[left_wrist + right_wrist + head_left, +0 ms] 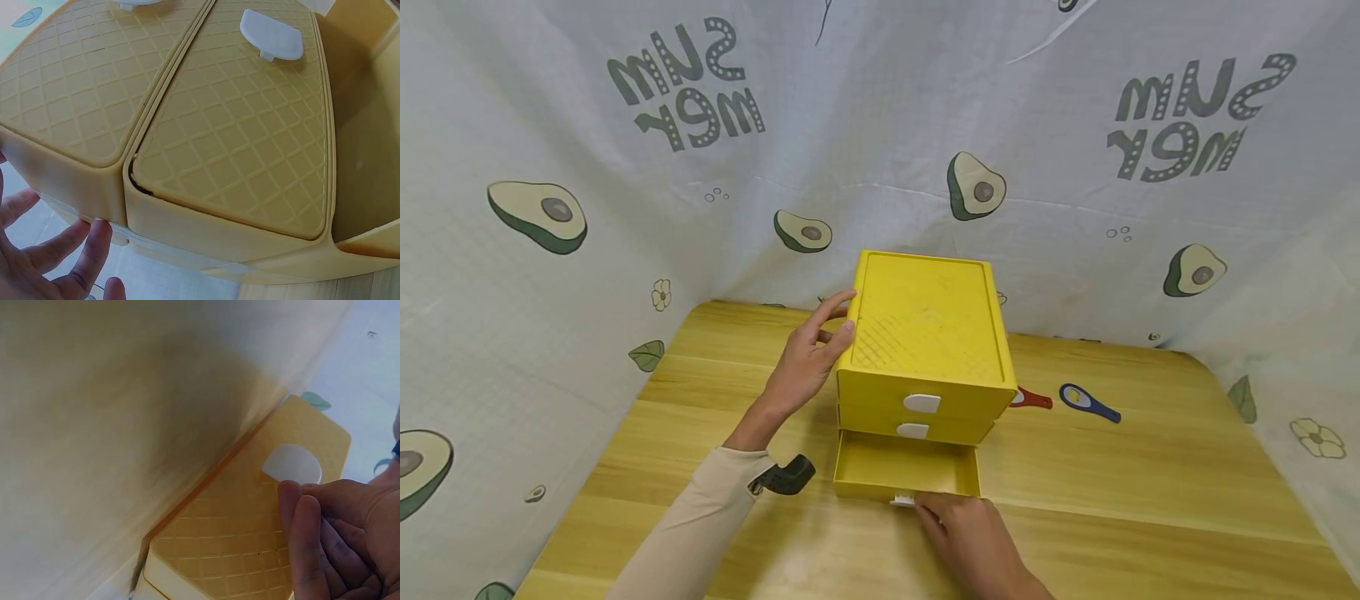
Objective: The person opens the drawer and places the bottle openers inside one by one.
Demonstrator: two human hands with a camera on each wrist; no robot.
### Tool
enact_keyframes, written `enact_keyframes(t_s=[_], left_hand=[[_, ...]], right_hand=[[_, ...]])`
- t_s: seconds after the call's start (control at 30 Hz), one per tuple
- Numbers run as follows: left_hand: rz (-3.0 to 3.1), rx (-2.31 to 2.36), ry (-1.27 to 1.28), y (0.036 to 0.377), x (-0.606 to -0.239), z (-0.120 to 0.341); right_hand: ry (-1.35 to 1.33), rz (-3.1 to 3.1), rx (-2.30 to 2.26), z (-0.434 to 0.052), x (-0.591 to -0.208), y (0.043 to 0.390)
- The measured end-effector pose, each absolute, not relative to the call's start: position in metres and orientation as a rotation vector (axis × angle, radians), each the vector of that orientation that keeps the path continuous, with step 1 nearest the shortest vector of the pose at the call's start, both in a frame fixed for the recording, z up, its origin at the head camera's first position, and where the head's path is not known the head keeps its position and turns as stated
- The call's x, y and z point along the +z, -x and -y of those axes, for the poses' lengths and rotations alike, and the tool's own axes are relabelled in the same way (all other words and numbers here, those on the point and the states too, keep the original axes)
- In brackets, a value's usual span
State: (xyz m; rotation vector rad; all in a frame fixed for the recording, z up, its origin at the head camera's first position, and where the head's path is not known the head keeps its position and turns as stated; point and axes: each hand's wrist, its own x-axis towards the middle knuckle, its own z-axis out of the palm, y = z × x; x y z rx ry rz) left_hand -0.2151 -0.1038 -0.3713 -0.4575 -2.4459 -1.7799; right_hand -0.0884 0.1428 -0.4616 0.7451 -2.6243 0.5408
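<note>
Bottom drawer point(906, 471) stands open, right hand point(970, 537) pinching its handle point(902, 501).

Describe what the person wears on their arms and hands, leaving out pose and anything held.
The left arm has a long beige sleeve reaching the wrist, with a black camera unit strapped there. Both the left hand and right hand are bare, without gloves. No sleeve shows on the right wrist.

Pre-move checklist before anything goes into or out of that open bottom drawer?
1. Bottom drawer pulled out: ok.
2. Right hand pinching its white handle: ok.
3. Left hand steadying the left side of the yellow drawer box: ok.
4. Upper two drawers closed: ok.
5. Open drawer empty: looks so, front corner hidden, cannot tell.
6. Red scoop and blue scoop clear of the drawer's path: ok.
</note>
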Motion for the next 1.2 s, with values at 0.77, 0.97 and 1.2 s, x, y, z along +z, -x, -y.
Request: enact_keyframes(t_s=[0.77,0.97,1.2], left_hand=[[2.447,-1.77,0.461,0.214,-0.369,0.105],[2.447,-1.783,0.456,0.214,-0.371,0.105],[2.44,-1.781,0.467,0.215,-0.371,0.105]], right_hand=[[-0.871,2.512,0.53,-0.142,-0.466,0.067],[-0.844,2.675,0.568,-0.142,-0.463,0.062],[-0.879,2.653,0.585,-0.142,-0.465,0.06]])
